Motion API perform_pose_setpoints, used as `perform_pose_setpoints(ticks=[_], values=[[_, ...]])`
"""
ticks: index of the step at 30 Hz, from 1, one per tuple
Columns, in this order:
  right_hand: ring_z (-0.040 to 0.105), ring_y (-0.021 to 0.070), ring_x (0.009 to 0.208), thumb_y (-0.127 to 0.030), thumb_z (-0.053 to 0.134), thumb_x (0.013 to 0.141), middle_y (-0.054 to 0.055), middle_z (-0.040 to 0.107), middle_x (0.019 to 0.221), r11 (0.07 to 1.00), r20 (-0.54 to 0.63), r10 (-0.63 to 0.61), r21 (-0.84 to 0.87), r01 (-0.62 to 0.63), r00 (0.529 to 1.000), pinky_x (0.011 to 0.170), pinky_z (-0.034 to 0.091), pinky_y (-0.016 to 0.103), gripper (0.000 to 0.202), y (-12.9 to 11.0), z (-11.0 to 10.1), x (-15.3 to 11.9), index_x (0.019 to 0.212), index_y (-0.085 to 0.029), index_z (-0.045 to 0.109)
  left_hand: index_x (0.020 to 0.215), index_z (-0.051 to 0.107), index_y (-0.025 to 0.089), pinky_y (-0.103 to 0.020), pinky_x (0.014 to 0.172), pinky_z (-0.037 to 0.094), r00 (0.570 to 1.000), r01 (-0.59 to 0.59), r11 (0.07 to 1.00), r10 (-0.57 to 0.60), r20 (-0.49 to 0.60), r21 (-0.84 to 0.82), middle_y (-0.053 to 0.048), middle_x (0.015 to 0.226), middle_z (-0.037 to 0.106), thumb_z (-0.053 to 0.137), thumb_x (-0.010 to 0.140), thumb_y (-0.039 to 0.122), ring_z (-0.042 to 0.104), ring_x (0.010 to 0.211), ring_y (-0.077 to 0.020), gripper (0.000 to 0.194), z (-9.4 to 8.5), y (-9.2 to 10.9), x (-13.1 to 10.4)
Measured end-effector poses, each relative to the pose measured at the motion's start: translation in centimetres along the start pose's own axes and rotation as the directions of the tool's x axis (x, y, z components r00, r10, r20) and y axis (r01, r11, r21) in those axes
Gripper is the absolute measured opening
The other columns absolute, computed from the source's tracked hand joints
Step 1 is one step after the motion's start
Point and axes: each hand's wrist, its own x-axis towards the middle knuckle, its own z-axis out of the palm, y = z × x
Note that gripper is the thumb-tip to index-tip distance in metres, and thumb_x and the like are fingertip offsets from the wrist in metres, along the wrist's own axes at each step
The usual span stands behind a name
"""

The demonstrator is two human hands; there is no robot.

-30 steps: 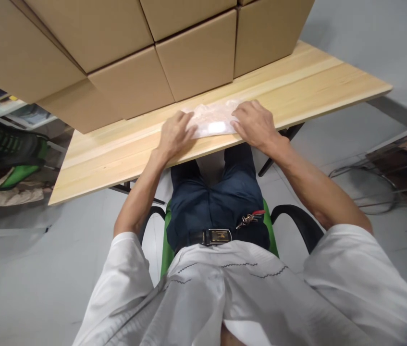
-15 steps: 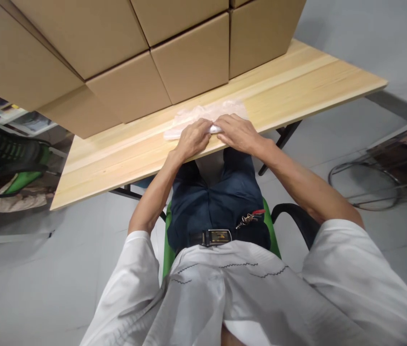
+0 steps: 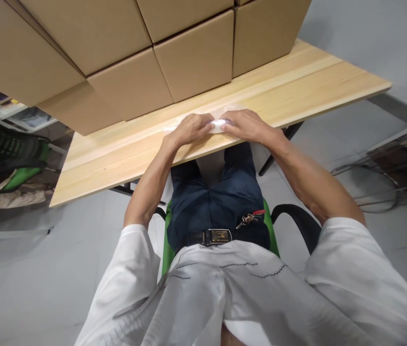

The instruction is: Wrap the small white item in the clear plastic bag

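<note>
Clear plastic bag (image 3: 218,126) pinched between left hand (image 3: 189,129) and right hand (image 3: 244,126), fingers curled onto it, mostly hidden beneath them, probably bunched. It lies on wooden table (image 3: 297,81) near front edge, cardboard boxes (image 3: 192,57) behind.

Bag (image 3: 218,126): thin clear plastic, crinkled, glossy where light catches.
Table (image 3: 297,81): pale wood, planked, smooth, faint satin sheen.
Boxes (image 3: 196,57): brown cardboard, matt, plain.
Shirt (image 3: 225,293): white cloth, lightly ribbed.
Trousers (image 3: 221,197): dark blue cloth, matt.
Belt buckle (image 3: 218,236): shiny metal.
Floor (image 3: 26,278): grey, smooth, dull.
</note>
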Motion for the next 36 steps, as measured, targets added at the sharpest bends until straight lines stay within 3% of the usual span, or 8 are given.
perform_pose_setpoints(ticks=[6,12,19,21,23,27,32,36], values=[[0.084,0.0413,0.124,-0.057,0.063,0.123,0.014,0.097,0.133,0.995,0.047,0.087,0.041,-0.089,0.995,0.11,0.058,0.051,0.052,0.8,-1.7,0.9,0.147,-0.024,0.095,0.137,0.095,0.021,-0.043,0.114,0.065,0.989,0.108,0.994,-0.109,0.097,0.017,-0.013,0.122,0.096,0.06,0.123,0.047,0.087,0.121,-0.033,0.046,-0.9,-0.2,2.5],[0.085,0.042,0.125,-0.06,0.065,0.121,0.012,0.098,0.121,0.979,0.043,0.199,0.042,-0.201,0.979,0.108,0.061,0.052,0.05,1.9,-2.2,1.8,0.135,-0.027,0.1,0.133,0.095,0.021,-0.043,0.114,0.064,0.96,0.251,0.966,-0.257,0.113,0.068,-0.016,0.134,0.096,0.048,0.131,0.047,0.087,0.125,-0.0335,0.053,0.0,0.5,2.2],[0.081,0.0461,0.136,-0.052,0.055,0.128,0.021,0.094,0.142,0.951,-0.012,0.299,-0.082,-0.298,0.954,0.113,0.063,0.057,0.052,1.8,-2.2,0.3,0.143,-0.022,0.094,0.147,0.092,0.021,-0.047,0.125,0.061,0.931,0.33,0.929,-0.349,0.105,0.164,-0.02,0.157,0.093,0.039,0.136,0.049,0.085,0.144,-0.0382,0.061,0.3,2.0,1.7],[0.076,0.0475,0.148,-0.044,0.052,0.129,0.024,0.088,0.157,0.951,-0.088,0.262,-0.148,-0.272,0.961,0.123,0.061,0.06,0.05,0.9,-2.2,-0.4,0.15,-0.018,0.089,0.147,0.092,0.021,-0.047,0.125,0.062,0.932,0.324,0.93,-0.345,0.111,0.172,-0.019,0.158,0.093,0.039,0.136,0.048,0.086,0.144,-0.0381,0.061,0.5,1.8,1.8],[0.071,0.0479,0.156,-0.039,0.052,0.127,0.026,0.083,0.167,0.964,-0.141,0.148,-0.2,-0.174,0.979,0.13,0.058,0.062,0.048,-0.3,-1.7,-0.9,0.154,-0.017,0.086,0.145,0.093,0.023,-0.047,0.124,0.063,0.94,0.307,0.938,-0.325,0.1,0.161,-0.017,0.153,0.095,0.041,0.136,0.049,0.087,0.142,-0.0376,0.059,0.8,1.3,2.0],[0.07,0.0477,0.152,-0.033,0.062,0.12,0.022,0.085,0.164,0.989,-0.085,-0.099,-0.12,0.088,0.992,0.129,0.058,0.065,0.05,-2.8,-0.2,-1.0,0.164,-0.021,0.082,0.137,0.095,0.024,-0.052,0.122,0.065,0.965,0.255,0.96,-0.26,0.032,0.12,-0.018,0.139,0.097,0.045,0.135,0.051,0.088,0.136,-0.0402,0.057,1.9,-0.1,2.1],[0.069,0.0463,0.142,-0.039,0.062,0.123,0.02,0.088,0.148,0.996,-0.084,-0.076,-0.048,0.072,0.994,0.121,0.057,0.062,0.047,-3.5,1.1,-0.6,0.162,-0.026,0.085,0.15,0.089,0.024,-0.055,0.126,0.063,0.983,0.181,0.982,-0.18,-0.031,0.053,-0.021,0.147,0.089,0.045,0.136,0.06,0.085,0.142,-0.0416,0.059,2.1,-0.3,0.2],[0.068,0.0454,0.144,-0.038,0.061,0.125,0.022,0.086,0.153,0.995,-0.072,-0.072,-0.069,0.067,0.995,0.12,0.055,0.059,0.042,-2.8,1.5,-0.5,0.155,-0.021,0.085,0.16,0.083,0.026,-0.054,0.128,0.062,0.99,0.136,0.99,-0.134,-0.05,0.037,-0.021,0.16,0.083,0.049,0.134,0.066,0.079,0.151,-0.042,0.058,1.8,0.7,-1.9]])
